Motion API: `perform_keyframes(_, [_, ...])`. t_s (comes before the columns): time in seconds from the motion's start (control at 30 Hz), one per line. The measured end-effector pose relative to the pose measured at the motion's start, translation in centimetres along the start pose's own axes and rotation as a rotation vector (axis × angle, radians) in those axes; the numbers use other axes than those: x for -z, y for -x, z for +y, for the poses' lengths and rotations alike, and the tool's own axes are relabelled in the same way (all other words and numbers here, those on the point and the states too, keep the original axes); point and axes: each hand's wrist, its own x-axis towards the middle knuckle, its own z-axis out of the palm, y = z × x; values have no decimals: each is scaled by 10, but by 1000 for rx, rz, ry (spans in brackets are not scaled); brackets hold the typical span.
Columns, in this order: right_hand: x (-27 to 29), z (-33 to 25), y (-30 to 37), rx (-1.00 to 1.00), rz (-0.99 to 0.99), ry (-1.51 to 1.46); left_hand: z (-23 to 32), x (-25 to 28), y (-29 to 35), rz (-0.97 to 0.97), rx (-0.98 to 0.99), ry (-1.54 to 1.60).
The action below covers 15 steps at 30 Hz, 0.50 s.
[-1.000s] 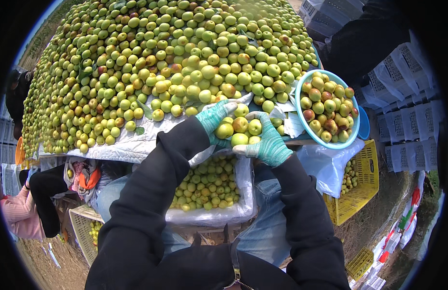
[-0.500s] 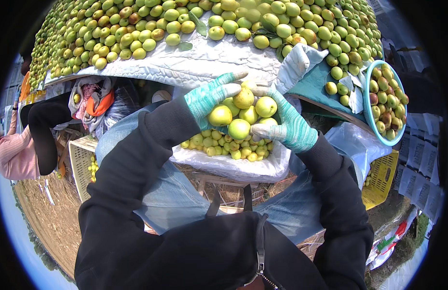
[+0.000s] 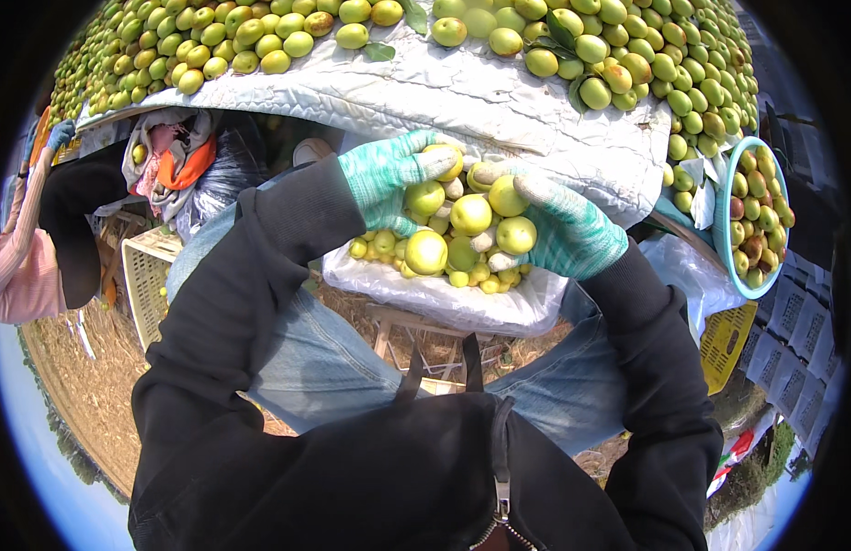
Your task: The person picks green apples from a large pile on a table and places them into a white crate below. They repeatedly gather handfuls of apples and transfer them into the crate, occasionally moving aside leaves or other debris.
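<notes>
The left hand (image 3: pixel 384 179) and right hand (image 3: pixel 577 225), gloved in teal, cup several green fruits (image 3: pixel 470 214) between them — just above a plastic-lined box (image 3: pixel 528 314) — with a blue basin (image 3: pixel 722 219) to the right.

We count two green-gloved hands (image 3: pixel 379 179) (image 3: pixel 577 225), one plastic-lined box (image 3: pixel 416 298), one blue bowl (image 3: pixel 723 225), one yellow crate (image 3: pixel 727 347) and one cream crate (image 3: pixel 142 285); the fruits (image 3: pixel 594 93) are too many for us to number.

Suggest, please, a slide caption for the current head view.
Gloved left hand and gloved right hand cradle yellow-green, jujube-like fruits above a plastic-lined container.
</notes>
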Motion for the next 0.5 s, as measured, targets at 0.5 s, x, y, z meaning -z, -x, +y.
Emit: perform_keyframes(0.5, [-4,-6,-3,329,157,576,11,-11,-7,347,-457,-1063])
